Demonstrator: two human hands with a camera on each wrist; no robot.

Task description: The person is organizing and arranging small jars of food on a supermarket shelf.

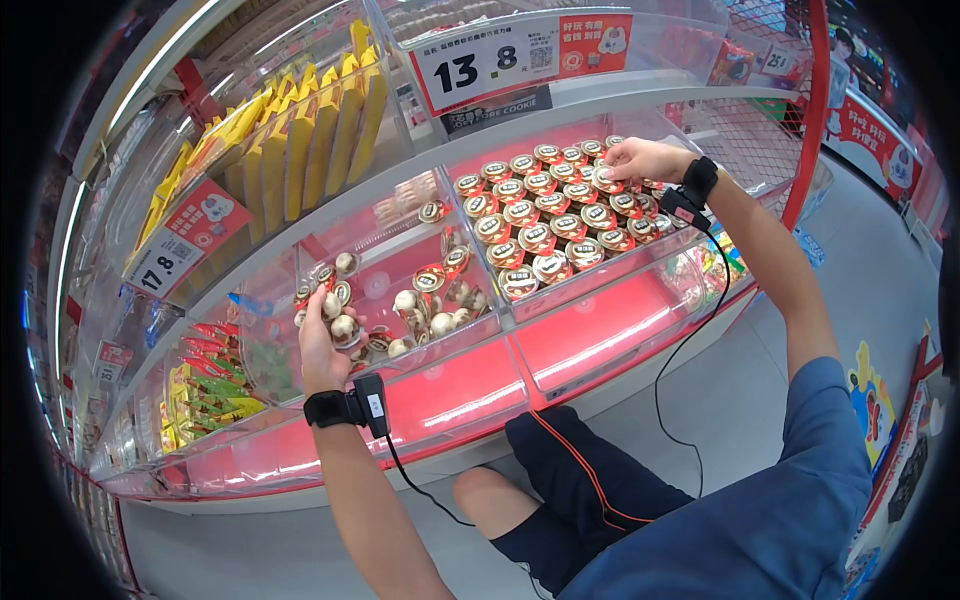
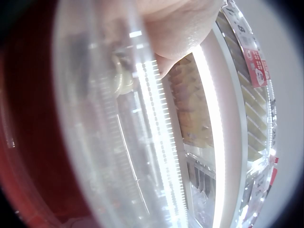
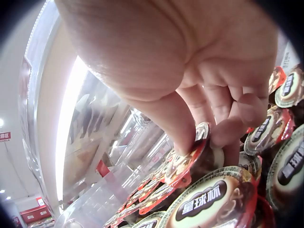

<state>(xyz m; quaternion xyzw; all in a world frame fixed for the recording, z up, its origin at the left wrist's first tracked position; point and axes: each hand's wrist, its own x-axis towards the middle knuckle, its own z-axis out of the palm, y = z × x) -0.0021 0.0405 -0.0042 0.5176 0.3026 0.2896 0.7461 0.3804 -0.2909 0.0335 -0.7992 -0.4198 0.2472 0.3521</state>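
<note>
My left hand (image 1: 324, 352) holds several small round cups (image 1: 343, 328) with white and brown contents, over the left clear bin, where more loose cups (image 1: 442, 322) lie in a jumble. In the left wrist view part of that hand (image 2: 178, 28) shows behind clear plastic, and its fingertips are hidden. At the right bin, packed with rows of lidded cups (image 1: 550, 203), my right hand (image 1: 645, 160) pinches one cup by its rim. The right wrist view shows the thumb and fingers of this hand (image 3: 190, 71) around the red-edged cup (image 3: 187, 164), just above its neighbours (image 3: 204, 202).
Yellow packets (image 1: 300, 140) stand in a bin at the upper left, with colourful bags (image 1: 210, 385) below. A price sign (image 1: 480, 68) hangs above the cups. Red mesh (image 1: 775, 60) and a red post (image 1: 812, 120) border the right side. Clear bin walls (image 1: 505, 250) divide the shelf.
</note>
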